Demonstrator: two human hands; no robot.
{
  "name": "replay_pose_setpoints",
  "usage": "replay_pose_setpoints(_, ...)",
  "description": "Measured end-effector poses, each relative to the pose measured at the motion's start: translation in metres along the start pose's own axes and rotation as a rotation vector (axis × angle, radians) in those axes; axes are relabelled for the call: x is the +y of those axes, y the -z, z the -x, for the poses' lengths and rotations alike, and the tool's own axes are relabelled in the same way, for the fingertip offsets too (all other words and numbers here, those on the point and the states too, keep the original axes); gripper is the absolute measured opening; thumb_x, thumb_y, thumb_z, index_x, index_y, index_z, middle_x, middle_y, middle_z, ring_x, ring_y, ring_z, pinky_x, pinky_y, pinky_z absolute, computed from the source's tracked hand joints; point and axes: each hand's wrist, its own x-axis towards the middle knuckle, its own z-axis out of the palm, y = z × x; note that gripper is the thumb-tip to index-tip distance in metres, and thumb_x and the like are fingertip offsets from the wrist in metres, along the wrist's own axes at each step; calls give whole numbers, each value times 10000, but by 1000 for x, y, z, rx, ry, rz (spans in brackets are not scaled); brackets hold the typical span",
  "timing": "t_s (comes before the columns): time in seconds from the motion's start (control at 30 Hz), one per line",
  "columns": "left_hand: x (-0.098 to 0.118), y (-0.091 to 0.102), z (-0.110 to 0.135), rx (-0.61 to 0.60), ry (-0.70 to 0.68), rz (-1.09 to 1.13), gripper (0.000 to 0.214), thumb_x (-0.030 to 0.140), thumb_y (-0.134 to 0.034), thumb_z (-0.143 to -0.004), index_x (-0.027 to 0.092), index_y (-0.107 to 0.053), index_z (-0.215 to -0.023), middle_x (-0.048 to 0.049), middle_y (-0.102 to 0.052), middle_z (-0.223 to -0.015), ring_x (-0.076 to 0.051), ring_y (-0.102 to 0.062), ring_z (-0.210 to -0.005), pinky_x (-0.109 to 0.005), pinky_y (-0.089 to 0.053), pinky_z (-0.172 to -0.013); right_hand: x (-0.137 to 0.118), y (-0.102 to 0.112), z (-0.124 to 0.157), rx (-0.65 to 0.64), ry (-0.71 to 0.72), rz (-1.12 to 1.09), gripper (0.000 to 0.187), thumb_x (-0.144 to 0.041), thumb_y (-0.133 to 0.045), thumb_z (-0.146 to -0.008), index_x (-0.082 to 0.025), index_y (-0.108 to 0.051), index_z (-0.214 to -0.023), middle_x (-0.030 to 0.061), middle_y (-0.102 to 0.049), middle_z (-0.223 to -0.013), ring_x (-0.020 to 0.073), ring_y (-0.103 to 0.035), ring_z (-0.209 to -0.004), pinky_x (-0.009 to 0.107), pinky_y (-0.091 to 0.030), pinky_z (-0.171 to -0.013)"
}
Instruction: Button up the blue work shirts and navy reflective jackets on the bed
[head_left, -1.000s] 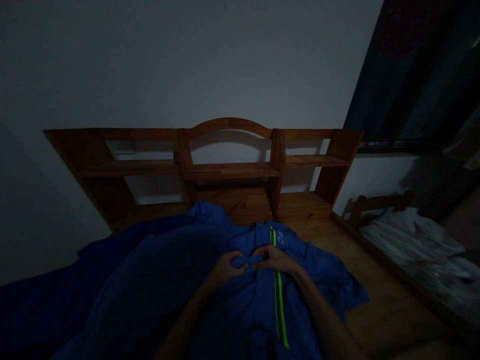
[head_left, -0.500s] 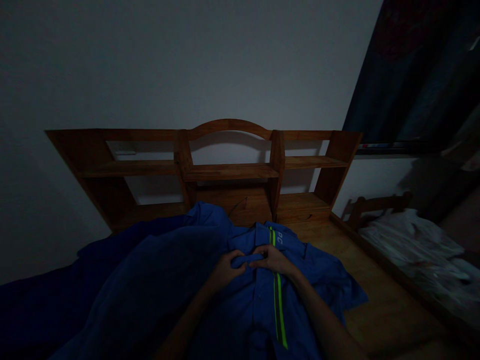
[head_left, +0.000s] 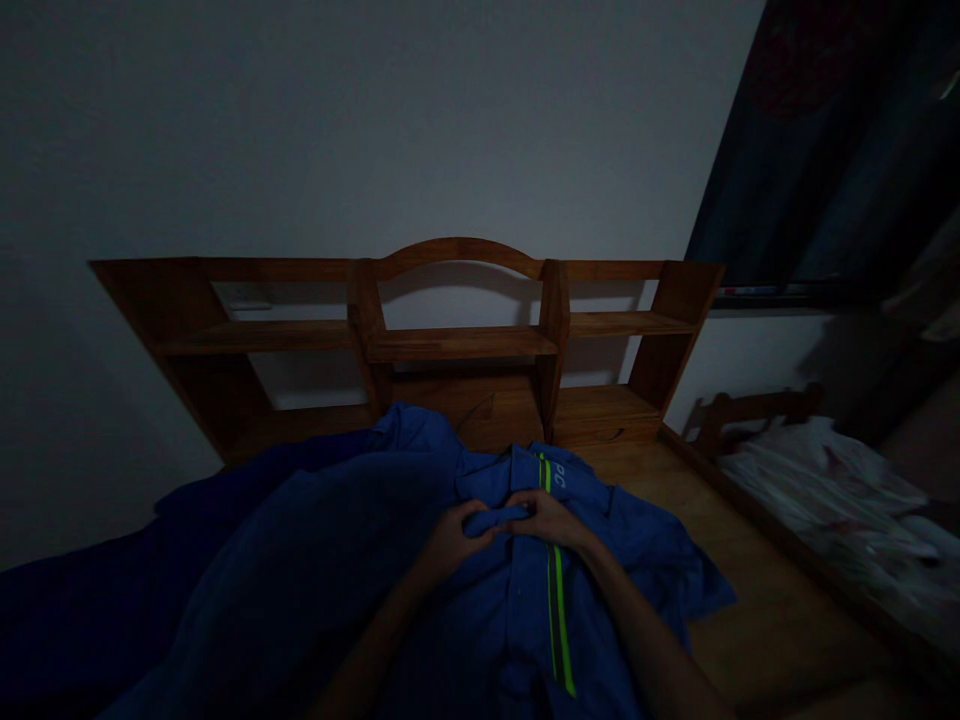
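Note:
A blue work shirt point(head_left: 480, 610) with a yellow-green and grey stripe and white lettering is spread out in front of me. My left hand point(head_left: 454, 535) is closed, pinching a fold of its cloth near the front edge. Just to the right, my right hand point(head_left: 546, 520) is closed on the same fold, thumb and fingers pressed together. The raised fold runs between the two hands. Whether a button lies under the fingers is hidden by them and the dim light.
A wooden shelf unit point(head_left: 465, 343) stands against the wall behind the shirt. Darker blue cloth point(head_left: 82, 610) lies at the left. Wooden boards point(head_left: 750, 570) show at the right, with a raised edge. Beyond it sit white plastic bags point(head_left: 832, 480) beside a dark window point(head_left: 795, 180).
My left hand's fingertips have shifted very slightly right, toward my right hand. Both hands still grip the fold, and the shirt lies as before.

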Motion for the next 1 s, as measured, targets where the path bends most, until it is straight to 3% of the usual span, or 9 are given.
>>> replay_pose_setpoints(0.33, 7, -2, 0, 167, -35, -176, 184, 331, -548, -794, 191, -615, -893, -17, -645, -893, -164, -585, -866, -248, -422, -806, -10, -5, 1, 0, 1, 30, 318, -412, -701, -699, -135, -675, -855, -11, -613, -767, 132, -539, -691, 212, -420, -635)
replay_pose_setpoints(0.57, 21, 16, -4, 263, -82, -486, 230, 380, -421, -882, 209, -576, -885, -27, -590, -882, -161, -563, -842, -263, -404, -792, -13, -8, -6, 237, 95, 300, 140, -285, -598, -736, -154, -587, -688, -41, -505, -633, 106, -469, -603, 180, -351, -544)
replay_pose_setpoints(0.7, 17, 31, -4, 228, -48, -558, 235, 395, -430, -872, 214, -577, -902, -37, -587, -908, -178, -560, -874, -271, -404, -782, -20, 1, -5, 413, 95, 402, 77, -207, -539, -705, -167, -520, -642, -27, -506, -636, 138, -495, -653, 217, -371, -631)
replay_pose_setpoints(0.83, 10, 36, 1, 143, -36, -462, 195, 347, -529, -815, 196, -582, -925, -50, -582, -954, -187, -545, -920, -282, -403, -831, -20, 13, 0, 602, 61, 491, 45, -202, -530, -684, -176, -510, -713, 11, -537, -712, 196, -513, -740, 293, -373, -726)
replay_pose_setpoints(0.9, 6, 33, 4, 115, -21, -387, 177, 315, -568, -786, 183, -584, -903, -53, -582, -929, -184, -544, -900, -280, -410, -824, -19, 14, 2, 635, 66, 524, 117, -163, -513, -661, -178, -508, -777, 25, -549, -770, 208, -518, -778, 311, -379, -752)
replay_pose_setpoints(1.0, -1, 26, 8, 129, -30, -378, 146, 294, -583, -775, 178, -590, -864, -61, -577, -924, -198, -535, -914, -302, -405, -833, -22, 8, 6, 586, 172, 609, 324, -82, -478, -610, -180, -522, -915, 48, -562, -927, 215, -518, -923, 327, -384, -849)
